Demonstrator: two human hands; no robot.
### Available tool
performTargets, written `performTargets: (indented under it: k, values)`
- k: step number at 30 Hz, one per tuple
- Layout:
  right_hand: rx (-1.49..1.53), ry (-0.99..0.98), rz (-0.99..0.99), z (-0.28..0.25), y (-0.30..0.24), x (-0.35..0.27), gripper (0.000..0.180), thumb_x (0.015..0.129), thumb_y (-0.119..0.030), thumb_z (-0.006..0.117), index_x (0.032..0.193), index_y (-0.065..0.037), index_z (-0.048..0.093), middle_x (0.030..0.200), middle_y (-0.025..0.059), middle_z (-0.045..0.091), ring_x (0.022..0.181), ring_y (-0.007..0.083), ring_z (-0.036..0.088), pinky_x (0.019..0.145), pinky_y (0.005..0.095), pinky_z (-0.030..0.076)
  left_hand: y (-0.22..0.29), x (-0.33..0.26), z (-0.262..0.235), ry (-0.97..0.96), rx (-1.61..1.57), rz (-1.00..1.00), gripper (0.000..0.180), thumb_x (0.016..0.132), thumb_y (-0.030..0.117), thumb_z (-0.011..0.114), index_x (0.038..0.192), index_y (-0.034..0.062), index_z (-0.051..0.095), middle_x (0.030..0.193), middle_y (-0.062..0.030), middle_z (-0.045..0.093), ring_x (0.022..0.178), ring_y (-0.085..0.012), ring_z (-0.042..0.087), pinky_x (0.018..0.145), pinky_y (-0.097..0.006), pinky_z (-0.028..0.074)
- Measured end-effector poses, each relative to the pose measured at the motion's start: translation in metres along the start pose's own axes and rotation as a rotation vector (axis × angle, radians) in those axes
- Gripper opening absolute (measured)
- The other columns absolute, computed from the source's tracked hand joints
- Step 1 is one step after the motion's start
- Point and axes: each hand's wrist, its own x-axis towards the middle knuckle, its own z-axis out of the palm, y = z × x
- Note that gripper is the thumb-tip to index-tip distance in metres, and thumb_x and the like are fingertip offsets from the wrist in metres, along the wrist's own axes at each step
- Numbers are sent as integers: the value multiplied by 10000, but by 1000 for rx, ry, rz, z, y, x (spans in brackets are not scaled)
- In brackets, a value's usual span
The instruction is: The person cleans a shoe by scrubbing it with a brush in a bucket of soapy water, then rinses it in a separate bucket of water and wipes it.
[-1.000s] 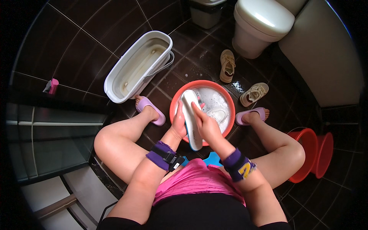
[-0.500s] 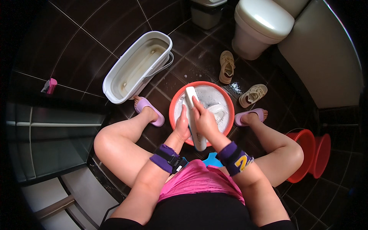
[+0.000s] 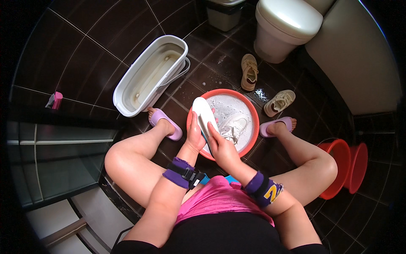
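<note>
A long white insole [image 3: 204, 111] with a blue edge is held above the near left part of an orange-red basin [image 3: 255, 127]. My left hand [image 3: 196, 134] wraps its left side, and fingertips show past its right edge. My right hand [image 3: 223, 146] grips it lower down, fingers closed against its surface. The insole's near end is hidden behind my hands. In the basin's foamy water lies a white lace-up shoe [image 3: 234, 127], just right of the insole and apart from my hands. Purple bands [image 3: 179, 172] circle both wrists.
A long white-grey bucket [image 3: 123, 103] with a handle stands to the far left. Two cream shoes [image 3: 249, 72] rest beyond the basin near the toilet [image 3: 287, 21]. Red buckets [image 3: 338, 169] lie by my right knee. Dark floor tiles [image 3: 190, 91] are wet with foam spots.
The insole has turned so that its broad white face shows, and its far end has shifted left. My right hand has moved down toward me. More of the shoe in the basin shows.
</note>
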Motion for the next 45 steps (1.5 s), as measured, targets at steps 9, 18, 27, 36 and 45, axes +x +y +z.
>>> performTargets:
  k: [9,18,27,36,45]
  values:
    - [20,79,32,-21,25,27,434,954,-237,468,1387,-212,463,837,309,619,788,473,618,709,522,489,-33,11,21,85,25,-21,611,1010,501,299,1439,68,331,1386,-114,472,1256,-260,467,1060,-411,384]
    - [61,121,55,-32,33,51,446,951,-254,478,1393,-204,449,796,300,622,739,476,614,669,531,489,-44,9,42,159,103,-35,591,1022,480,259,1474,101,279,1445,-92,411,1318,-245,409,1114,-389,311]
    - [21,94,50,-50,27,39,431,953,-256,482,1384,-251,463,776,285,621,719,474,608,672,528,485,-58,24,44,68,160,23,661,998,552,248,1470,89,274,1422,-128,419,1279,-268,443,1079,-400,355]
    - [25,-3,-11,-30,39,-2,450,945,-295,505,1391,-296,450,828,288,625,759,477,616,700,534,496,-39,30,27,101,26,-1,659,997,544,272,1427,50,345,1366,-121,478,1223,-255,484,1049,-400,381]
    - [-78,9,-36,-23,53,-3,480,934,-217,531,1403,-265,441,693,286,590,662,439,617,623,506,487,-37,29,15,144,12,-23,604,1011,508,273,1424,74,353,1377,-131,467,1265,-278,456,1063,-454,375]
